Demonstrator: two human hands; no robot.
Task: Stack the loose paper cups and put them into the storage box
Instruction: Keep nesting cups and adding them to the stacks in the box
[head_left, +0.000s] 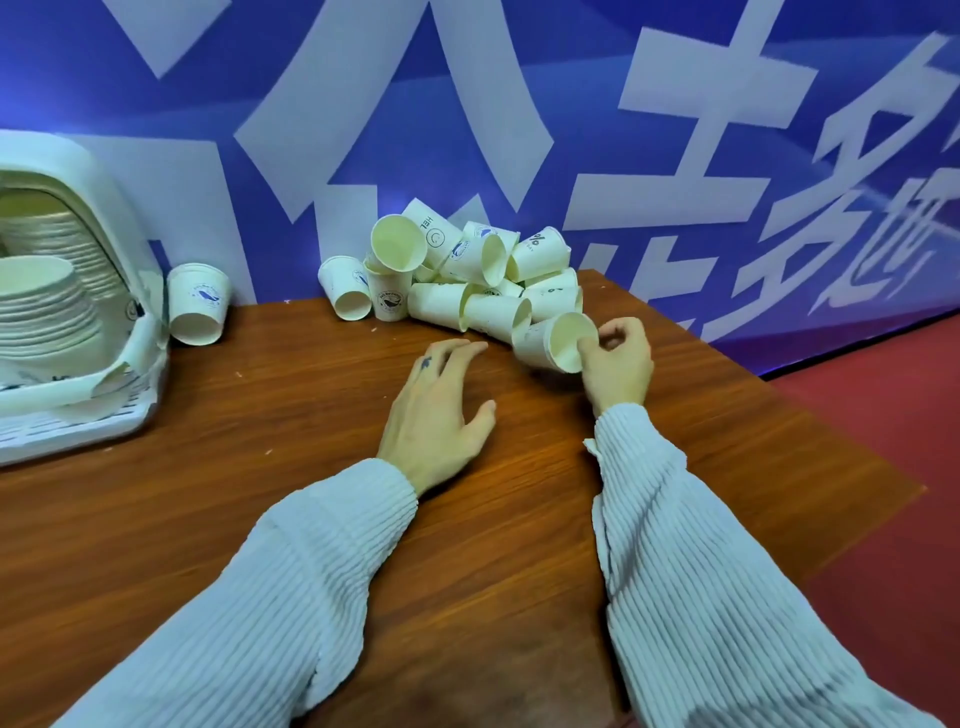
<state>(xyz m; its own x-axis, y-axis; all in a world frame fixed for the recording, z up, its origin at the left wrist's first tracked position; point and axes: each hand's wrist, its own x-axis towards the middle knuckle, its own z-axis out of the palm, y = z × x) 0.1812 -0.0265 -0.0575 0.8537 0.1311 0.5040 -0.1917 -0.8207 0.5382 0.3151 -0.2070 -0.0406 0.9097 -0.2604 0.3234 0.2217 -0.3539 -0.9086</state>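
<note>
At far left of the frame: a white storage box (78, 291), open toward the camera, holding stacks of nested cups (47, 306) lying on their sides. Just right of it, against the blue banner (519, 104) with large white characters: a single paper cup (199, 304) on its side, mouth facing down toward the camera. At upper centre, on the far edge of the brown wooden table (260, 493): a jumbled pile of loose paper cups (457, 270), most tipped over, some stacked on others, a few showing a blue logo. Below the pile, at centre: left hand (439, 410) flat on the tabletop, fingers straight and slightly spread, holding nothing, tips near the pile. Right of centre: right hand (618, 358) pinching the rim of one tilted cup (556, 340) at the pile's near right edge, thumb at the mouth, other fingers curled. Both arms in ribbed white sleeves (701, 571). At far right: red floor (893, 415) beyond the table's edge.
</note>
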